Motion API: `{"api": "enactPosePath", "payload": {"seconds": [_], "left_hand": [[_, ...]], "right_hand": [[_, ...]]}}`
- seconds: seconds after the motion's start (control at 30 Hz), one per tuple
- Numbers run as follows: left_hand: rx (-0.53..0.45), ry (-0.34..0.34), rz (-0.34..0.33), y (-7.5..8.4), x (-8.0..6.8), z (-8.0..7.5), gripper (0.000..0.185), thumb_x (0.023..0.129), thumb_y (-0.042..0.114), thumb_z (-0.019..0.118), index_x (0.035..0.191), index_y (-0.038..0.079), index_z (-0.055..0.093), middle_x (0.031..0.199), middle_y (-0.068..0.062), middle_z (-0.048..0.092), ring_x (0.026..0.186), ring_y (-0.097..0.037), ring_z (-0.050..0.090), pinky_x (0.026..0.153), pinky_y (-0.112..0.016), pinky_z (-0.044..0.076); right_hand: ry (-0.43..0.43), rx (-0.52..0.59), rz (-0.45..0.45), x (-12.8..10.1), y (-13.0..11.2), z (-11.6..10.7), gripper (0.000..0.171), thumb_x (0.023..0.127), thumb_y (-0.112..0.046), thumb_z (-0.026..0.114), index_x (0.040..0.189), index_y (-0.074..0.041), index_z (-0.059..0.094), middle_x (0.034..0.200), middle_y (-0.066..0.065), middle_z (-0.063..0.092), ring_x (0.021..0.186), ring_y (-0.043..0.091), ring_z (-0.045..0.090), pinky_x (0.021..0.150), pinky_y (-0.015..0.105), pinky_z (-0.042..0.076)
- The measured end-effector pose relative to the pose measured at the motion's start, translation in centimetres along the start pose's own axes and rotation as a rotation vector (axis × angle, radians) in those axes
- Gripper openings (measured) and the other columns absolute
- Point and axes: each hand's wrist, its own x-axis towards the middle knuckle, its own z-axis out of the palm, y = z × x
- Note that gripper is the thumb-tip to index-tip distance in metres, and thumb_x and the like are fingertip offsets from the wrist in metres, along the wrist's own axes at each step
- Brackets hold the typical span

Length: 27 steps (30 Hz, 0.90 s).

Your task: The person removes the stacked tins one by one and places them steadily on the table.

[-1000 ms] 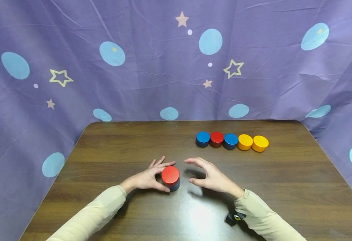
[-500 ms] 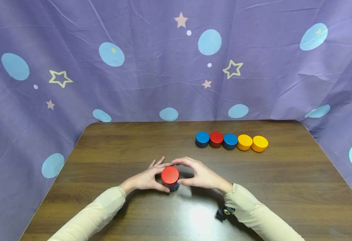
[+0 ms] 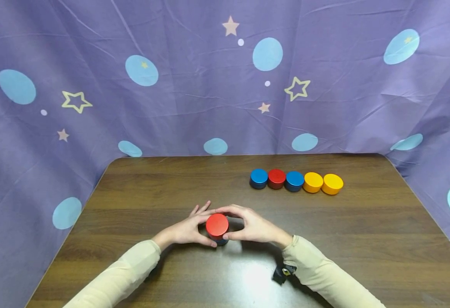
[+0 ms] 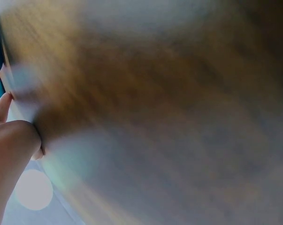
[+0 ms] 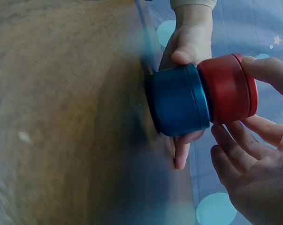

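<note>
red tin (image 3: 217, 225) stacked upright on blue tin (image 5: 178, 100)

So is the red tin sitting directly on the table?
No, the red tin is stacked on a blue tin.

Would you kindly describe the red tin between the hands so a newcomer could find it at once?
On the dark wooden table, look near the front edge, where the left hand and right hand meet. The round red metal tin sits there atop a blue tin, the only stack.

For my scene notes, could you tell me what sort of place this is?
Probably a staged recording booth, not a lived-in room: a purple star-and-dot cloth backdrop wraps a wooden table bearing only coloured round tins, two stacked between the hands.
</note>
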Motion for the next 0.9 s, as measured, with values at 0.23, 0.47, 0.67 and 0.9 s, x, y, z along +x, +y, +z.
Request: {"api": "enactPosePath", "payload": {"seconds": [0.23,0.47,0.67,0.9], "left_hand": [[0.001,0.005,0.005,0.0,0.1,0.0,0.069,0.073,0.034,0.085,0.133,0.012,0.058,0.147,-0.010,0.043,0.144,-0.040,0.003,0.108,-0.062,-0.007],[0.008,-0.003,0.014,-0.1,0.0,0.1,0.067,0.076,0.037,0.082,0.134,0.015,0.058,0.150,-0.008,0.039,0.144,-0.040,0.003,0.108,-0.063,-0.007],[0.005,-0.004,0.033,-0.2,0.0,0.0,0.067,0.077,0.037,0.082,0.135,0.016,0.057,0.151,-0.005,0.037,0.144,-0.041,0.003,0.107,-0.065,-0.007],[0.001,-0.021,0.011,-0.4,0.1,0.1,0.066,0.077,0.040,0.081,0.136,0.021,0.057,0.153,-0.001,0.035,0.145,-0.037,0.000,0.107,-0.064,-0.008]], "right_hand": [[0.039,-0.026,-0.013,0.0,-0.5,0.2,0.057,0.080,-0.009,0.079,0.132,-0.001,0.056,0.127,0.008,0.059,0.119,0.021,0.052,0.102,0.038,0.039],[0.077,0.043,0.032,-0.7,-3.5,-0.9,0.052,0.080,0.001,0.076,0.127,0.006,0.056,0.121,0.016,0.060,0.115,0.027,0.056,0.100,0.042,0.042],[0.106,0.074,0.055,-1.6,-2.1,-1.2,0.052,0.081,0.001,0.075,0.128,0.006,0.055,0.123,0.015,0.060,0.115,0.027,0.056,0.099,0.048,0.042],[0.142,0.104,0.082,-2.8,0.8,-1.9,0.055,0.081,-0.005,0.078,0.131,0.000,0.055,0.126,0.007,0.060,0.116,0.023,0.056,0.100,0.047,0.041]]}}
